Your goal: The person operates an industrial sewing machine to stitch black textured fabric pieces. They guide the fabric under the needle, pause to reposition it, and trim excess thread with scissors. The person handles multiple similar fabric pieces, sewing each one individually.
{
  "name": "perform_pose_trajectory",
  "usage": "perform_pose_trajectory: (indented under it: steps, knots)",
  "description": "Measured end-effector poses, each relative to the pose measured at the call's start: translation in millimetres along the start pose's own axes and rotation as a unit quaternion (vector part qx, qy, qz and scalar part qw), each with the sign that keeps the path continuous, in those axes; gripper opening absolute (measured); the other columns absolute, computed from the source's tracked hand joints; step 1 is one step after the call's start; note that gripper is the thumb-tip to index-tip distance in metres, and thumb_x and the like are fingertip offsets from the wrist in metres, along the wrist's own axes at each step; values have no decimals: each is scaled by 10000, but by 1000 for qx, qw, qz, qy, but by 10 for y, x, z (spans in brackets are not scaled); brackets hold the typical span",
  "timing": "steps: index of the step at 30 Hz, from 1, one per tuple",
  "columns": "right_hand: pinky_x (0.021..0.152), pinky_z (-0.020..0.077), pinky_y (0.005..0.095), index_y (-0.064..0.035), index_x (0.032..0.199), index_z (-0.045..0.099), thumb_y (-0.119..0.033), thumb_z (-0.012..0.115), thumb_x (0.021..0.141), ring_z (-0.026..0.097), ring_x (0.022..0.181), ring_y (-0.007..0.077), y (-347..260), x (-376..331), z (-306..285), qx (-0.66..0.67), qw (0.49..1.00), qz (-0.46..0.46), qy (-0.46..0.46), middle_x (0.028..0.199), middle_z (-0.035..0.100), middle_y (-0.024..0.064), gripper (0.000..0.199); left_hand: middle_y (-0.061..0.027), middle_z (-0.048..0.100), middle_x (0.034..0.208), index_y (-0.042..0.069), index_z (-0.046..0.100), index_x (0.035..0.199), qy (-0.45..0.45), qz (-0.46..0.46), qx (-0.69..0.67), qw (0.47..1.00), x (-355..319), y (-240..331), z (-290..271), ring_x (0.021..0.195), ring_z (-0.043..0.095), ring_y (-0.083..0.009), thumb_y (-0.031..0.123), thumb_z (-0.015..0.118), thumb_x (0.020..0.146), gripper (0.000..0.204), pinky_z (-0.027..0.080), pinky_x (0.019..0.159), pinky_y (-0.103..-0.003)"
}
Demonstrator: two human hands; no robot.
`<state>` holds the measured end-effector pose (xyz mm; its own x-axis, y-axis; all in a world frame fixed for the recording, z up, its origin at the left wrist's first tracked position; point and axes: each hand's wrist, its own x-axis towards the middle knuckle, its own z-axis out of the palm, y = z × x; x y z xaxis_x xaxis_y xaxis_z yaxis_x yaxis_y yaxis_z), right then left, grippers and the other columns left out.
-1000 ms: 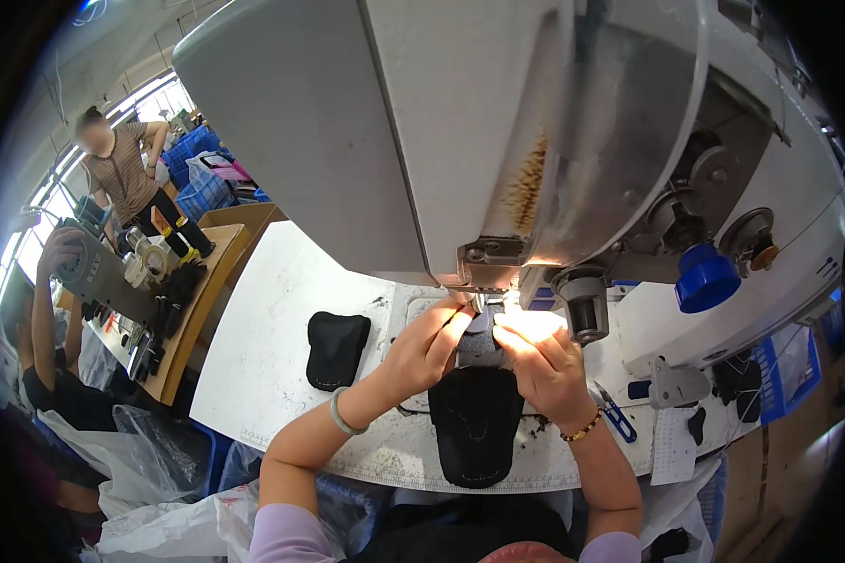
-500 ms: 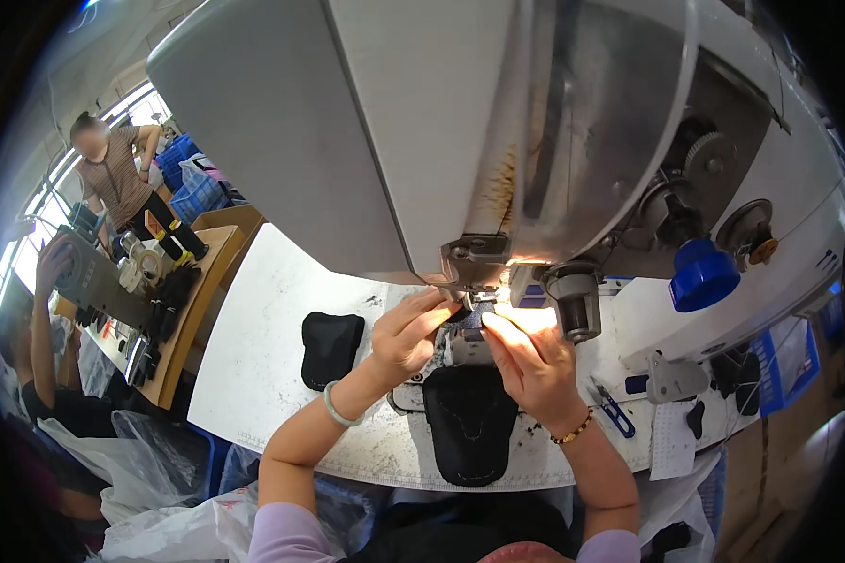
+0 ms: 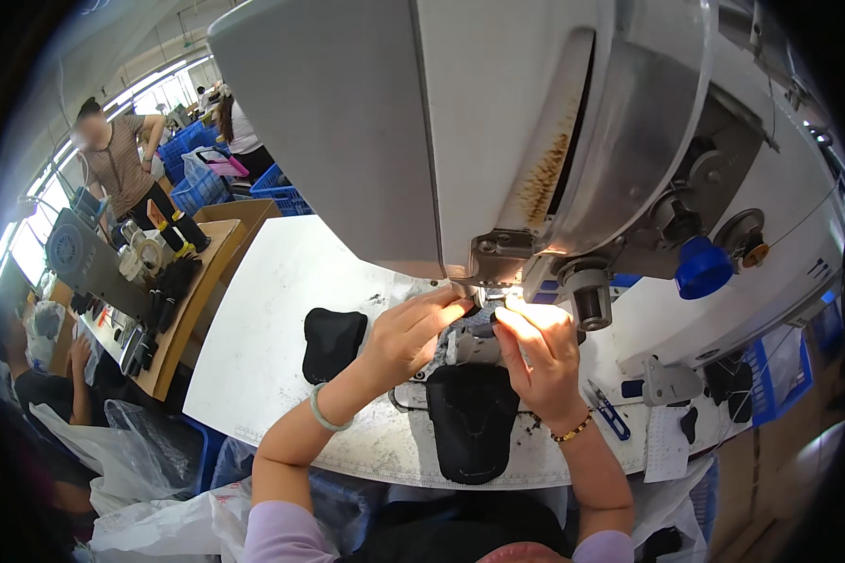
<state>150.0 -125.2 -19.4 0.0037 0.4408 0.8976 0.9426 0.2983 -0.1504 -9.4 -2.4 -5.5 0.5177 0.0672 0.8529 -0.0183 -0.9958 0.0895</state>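
Under the head of a large sewing machine (image 3: 347, 141), my left hand (image 3: 408, 338) and my right hand (image 3: 545, 361) face each other at the lit needle area. Their fingers pinch a small dark fabric piece (image 3: 481, 317), mostly hidden by the fingertips and the machine. Just below my hands, a black padded piece (image 3: 471, 427) lies flat at the table's front edge, with pale stitch lines on it. Another black padded piece (image 3: 334, 345) rests on the white tabletop (image 3: 244, 347), left of my left hand.
Blue-handled thread snips (image 3: 612, 415) lie right of my right wrist, near a white paper sheet (image 3: 667, 446). Dark scraps (image 3: 729, 383) sit farther right. At the left, another sewing machine (image 3: 94, 263) stands on a wooden-edged table beside a seated person; a person in stripes (image 3: 122, 164) stands behind.
The view has shifted, so the machine head sits farther right. My hands stay at the needle area with fingers still pinched. The seated person's raised hand has come down from the other machine.
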Motion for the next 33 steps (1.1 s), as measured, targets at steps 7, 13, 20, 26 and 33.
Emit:
perform_pose_trajectory:
  steps: [7,13,20,26,33]
  knots:
    - [779,418,338,-85,1030,661,-105,702,789,545,805,219,0,17,24,7,1000,2,12,869,606,25,245,-175,606,1055,-79,574,1055,-82,9,129,988,68,354,-86,1002,615,-294,-121,549,650,407,528,816,-328]
    - [759,408,336,-80,1022,664,-109,697,795,524,749,222,11,28,18,5,1000,5,17,772,596,20,231,-173,638,965,-57,619,1005,-74,-46,21,996,105,315,-135,940,637,-302,-25,589,752,258,522,785,-326]
    - [783,420,350,-81,1002,670,-113,705,784,542,845,243,-12,50,29,22,1000,9,6,851,599,48,223,-74,660,960,-14,610,1001,-61,-481,-409,773,-60,-452,15,785,622,-134,177,601,872,230,493,687,-306]
    - [852,428,317,-131,1072,640,-89,688,744,550,939,180,27,-113,17,6,997,-73,5,1059,571,-8,335,-116,634,1021,-36,560,1126,-35,-527,-594,607,112,-61,-102,922,636,-169,33,604,803,333,537,821,-269]
    - [855,419,274,-137,1058,649,-90,657,737,556,1027,122,-52,-152,16,-24,993,-115,-19,1093,574,-25,325,-103,630,1008,-30,564,1112,6,-517,-622,588,83,75,-95,872,638,-146,25,606,798,322,551,764,-268]
